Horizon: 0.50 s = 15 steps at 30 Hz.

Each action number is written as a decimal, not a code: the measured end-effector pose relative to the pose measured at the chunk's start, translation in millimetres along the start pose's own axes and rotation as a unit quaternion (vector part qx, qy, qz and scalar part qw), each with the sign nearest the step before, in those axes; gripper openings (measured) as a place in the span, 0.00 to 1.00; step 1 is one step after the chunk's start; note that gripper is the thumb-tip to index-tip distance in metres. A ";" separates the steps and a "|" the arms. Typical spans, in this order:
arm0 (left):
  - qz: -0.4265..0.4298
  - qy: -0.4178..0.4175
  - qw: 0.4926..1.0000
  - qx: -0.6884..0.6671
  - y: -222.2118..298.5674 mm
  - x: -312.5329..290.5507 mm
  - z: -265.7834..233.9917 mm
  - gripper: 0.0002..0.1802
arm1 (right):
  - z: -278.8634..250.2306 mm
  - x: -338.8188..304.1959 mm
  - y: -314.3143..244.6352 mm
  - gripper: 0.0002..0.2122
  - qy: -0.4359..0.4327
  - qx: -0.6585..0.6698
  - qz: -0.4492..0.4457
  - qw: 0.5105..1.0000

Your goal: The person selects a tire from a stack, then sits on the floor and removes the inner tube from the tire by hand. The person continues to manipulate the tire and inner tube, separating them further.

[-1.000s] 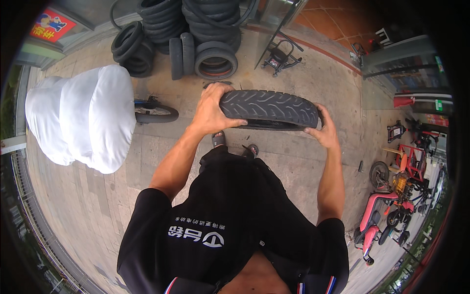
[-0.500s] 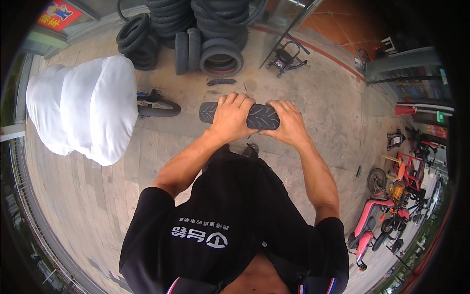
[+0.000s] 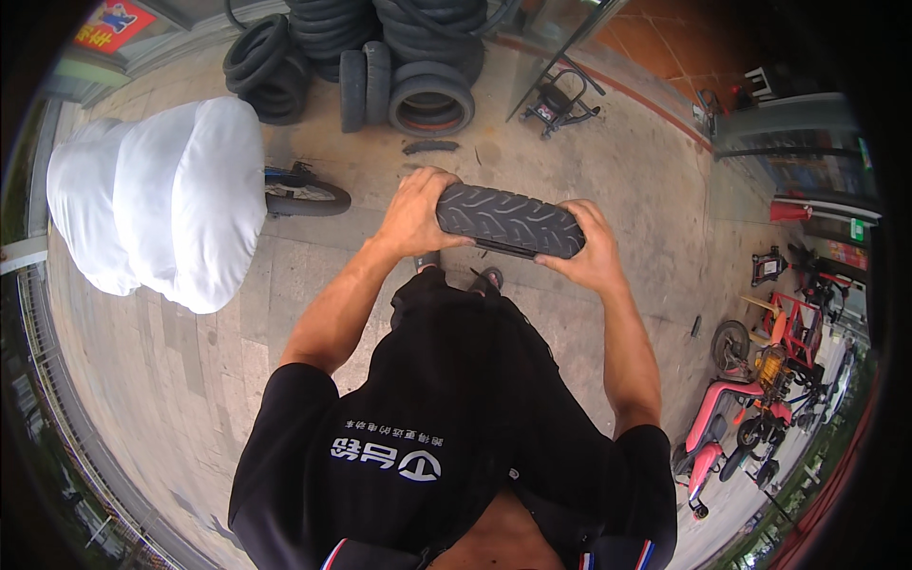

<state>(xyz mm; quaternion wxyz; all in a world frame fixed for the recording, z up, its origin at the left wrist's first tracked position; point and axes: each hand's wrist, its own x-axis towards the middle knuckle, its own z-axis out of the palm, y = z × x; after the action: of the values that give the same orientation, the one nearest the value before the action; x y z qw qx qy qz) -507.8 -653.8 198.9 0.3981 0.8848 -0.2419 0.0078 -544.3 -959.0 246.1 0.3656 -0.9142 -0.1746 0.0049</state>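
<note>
A black tire [image 3: 510, 218] with a grooved zigzag tread is held up in front of my body, its tread facing me. My left hand [image 3: 418, 214] grips its left end, thumb along the near edge and fingers over the far side. Around the right end, my right hand [image 3: 587, 249] is closed in the same way. The tire tilts a little, its right end lower in the picture than its left. Its far side and most of its ring are hidden from me.
Stacks of black tires [image 3: 432, 100] stand at the back. A white-covered vehicle [image 3: 190, 204] with a bare wheel [image 3: 309, 199] is at left. A small metal stand [image 3: 560, 104] sits back right; pink scooters [image 3: 712, 418] are parked at right. A dark strip [image 3: 430, 147] lies on the paving.
My left hand has moved left to the tire's end and my right hand slightly right and down, so the hands are farther apart. The tire has shifted right and tilted, showing more tread.
</note>
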 end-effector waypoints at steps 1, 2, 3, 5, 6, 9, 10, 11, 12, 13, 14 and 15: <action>0.011 0.008 1.000 -0.002 1.0 0.0 0.7 0.44 | -0.5 -2.2 0.0 0.36 0.005 0.006 0.001 1.000; -0.003 -0.002 1.000 -0.004 2.5 0.2 1.5 0.44 | -0.9 -3.3 1.0 0.35 0.006 0.003 0.001 1.000; -0.011 -0.009 1.000 -0.006 3.5 -0.1 2.2 0.43 | -1.0 -4.3 2.3 0.34 0.006 0.000 0.001 1.000; -0.026 -0.018 0.999 -0.006 6.3 -0.5 4.1 0.42 | -0.8 -5.9 5.0 0.34 0.004 -0.004 -0.001 1.000; -0.032 -0.021 0.999 -0.003 7.7 -0.5 5.0 0.42 | -0.6 -6.6 6.1 0.35 0.003 -0.006 -0.002 1.000; -0.043 -0.023 0.999 0.005 9.7 0.6 5.5 0.41 | -1.3 -7.1 6.7 0.34 0.002 0.012 0.011 1.000; -0.046 -0.021 0.999 0.009 10.7 1.1 5.7 0.41 | -2.1 -6.8 5.8 0.34 0.001 0.024 0.021 0.999; -0.047 -0.017 0.999 0.009 11.0 1.6 5.5 0.41 | -2.6 -5.9 4.2 0.35 -0.007 0.014 0.029 0.999; -0.047 -0.013 0.999 0.009 11.4 2.2 5.5 0.41 | -3.6 -4.7 2.4 0.36 -0.018 0.005 0.041 0.999; -0.042 -0.003 0.999 0.008 11.6 2.8 5.6 0.41 | -3.6 -3.3 0.3 0.37 -0.025 -0.002 0.053 0.998; -0.046 -0.010 0.999 0.023 11.7 2.5 6.1 0.41 | -1.7 -1.2 -2.1 0.38 -0.021 -0.032 0.046 0.998; -0.046 -0.011 0.998 0.038 12.2 2.5 7.1 0.41 | 0.4 1.6 -3.6 0.39 -0.016 -0.061 0.037 0.997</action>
<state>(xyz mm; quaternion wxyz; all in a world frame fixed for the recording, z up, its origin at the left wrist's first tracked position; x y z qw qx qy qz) -512.1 -666.8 203.1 0.3618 0.9095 -0.2045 -0.0112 -544.0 -955.8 248.3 0.3056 -0.9406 -0.1463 0.0226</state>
